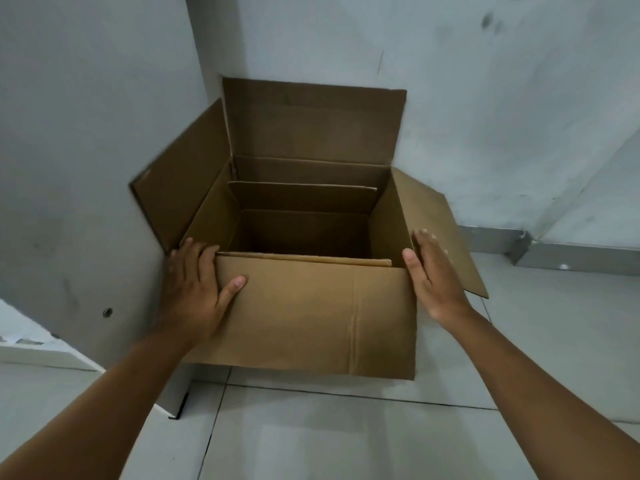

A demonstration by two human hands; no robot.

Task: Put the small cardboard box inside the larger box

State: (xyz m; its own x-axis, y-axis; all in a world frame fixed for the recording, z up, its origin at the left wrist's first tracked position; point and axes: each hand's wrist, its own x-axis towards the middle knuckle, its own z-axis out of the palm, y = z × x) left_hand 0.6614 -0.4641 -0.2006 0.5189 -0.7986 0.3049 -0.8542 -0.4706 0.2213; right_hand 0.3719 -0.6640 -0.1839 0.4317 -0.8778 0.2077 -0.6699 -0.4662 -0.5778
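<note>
Larger box (pixel 311 306) sitting open between hands: left hand (pixel 194 289) spread, pressing its 9 o'clock corner; right hand (pixel 433 275) flat, fingers together, at 3 o'clock.

Couldn't really see the bottom of the larger box (pixel 311 306), it was too dark in there. Left hand (pixel 194 289) covered its near-left corner, both forearms ran off the bottom edge, and the left flap (pixel 180 174) looked motion-blurred.

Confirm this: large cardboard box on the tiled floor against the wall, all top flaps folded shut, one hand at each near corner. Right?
Not quite. In the head view the large cardboard box stands open, flaps raised. The left hand and right hand are at its near corners.
</note>
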